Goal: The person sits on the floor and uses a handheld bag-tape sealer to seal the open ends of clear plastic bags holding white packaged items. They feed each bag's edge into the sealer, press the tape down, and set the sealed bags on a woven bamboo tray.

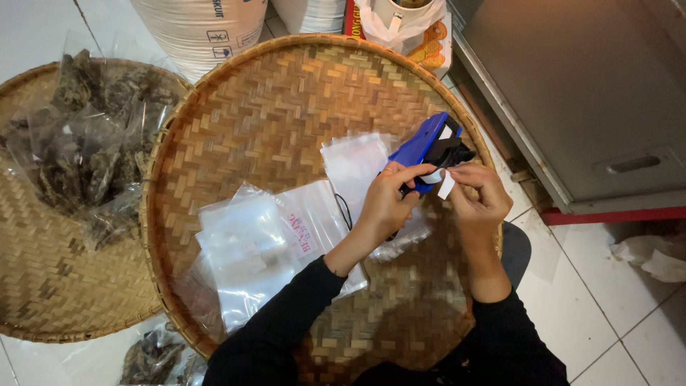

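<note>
A big round woven bamboo tray [286,100] fills the middle of the white tiled floor [607,322], and a second woven bamboo tray [43,286] sits touching it on the left, heaped with clear bags of dark dried pieces [93,143]. On the big tray lies a loose pile of empty clear plastic zip bags [264,243]. White woven sacks [200,25] stand beyond the trays, and a grey metal cabinet [593,93] is off to the right. Over the tray's right side, the left hand [389,204] is wrapped closed around the grip of a blue and black handheld label gun [429,146]. The right hand [479,196] meets it, fingertips pinched on a small white label strip [446,186] hanging from the gun's mouth.
</note>
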Motion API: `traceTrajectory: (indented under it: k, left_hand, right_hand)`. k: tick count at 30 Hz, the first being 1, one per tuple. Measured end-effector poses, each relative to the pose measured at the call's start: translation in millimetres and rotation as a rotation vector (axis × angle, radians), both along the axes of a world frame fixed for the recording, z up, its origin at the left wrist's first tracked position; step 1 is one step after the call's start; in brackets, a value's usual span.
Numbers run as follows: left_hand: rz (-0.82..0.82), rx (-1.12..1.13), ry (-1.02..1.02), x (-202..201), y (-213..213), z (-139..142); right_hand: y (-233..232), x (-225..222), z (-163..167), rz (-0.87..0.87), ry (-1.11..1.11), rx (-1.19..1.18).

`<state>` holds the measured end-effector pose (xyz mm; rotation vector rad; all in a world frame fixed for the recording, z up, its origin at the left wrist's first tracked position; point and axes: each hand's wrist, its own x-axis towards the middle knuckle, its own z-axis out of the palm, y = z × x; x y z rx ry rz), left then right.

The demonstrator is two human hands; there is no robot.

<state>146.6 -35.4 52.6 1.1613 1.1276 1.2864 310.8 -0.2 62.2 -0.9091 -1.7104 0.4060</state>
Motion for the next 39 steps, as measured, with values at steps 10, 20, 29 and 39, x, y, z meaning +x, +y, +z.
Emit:
traceTrajectory:
  k: [10,20,29,39]
  left_hand:
    - [0.068,-0.002,-0.004,1,2,-5]
    - [0.068,-0.053,-0.048,5,-1,-3]
    - [0.053,-0.029,-0.024,4,-3,4]
    - [0.091,0.028,-0.005,7,-2,-5]
  right_hand:
    - [-2,2,0,0.065,-0.056,-0.007]
    - [-3,-2,1,0.039,-0.134,0.093]
    - [-4,-2,-1,0.019,-0.108,0.055]
    - [-8,-1,4,0.012,-0.201,0.09]
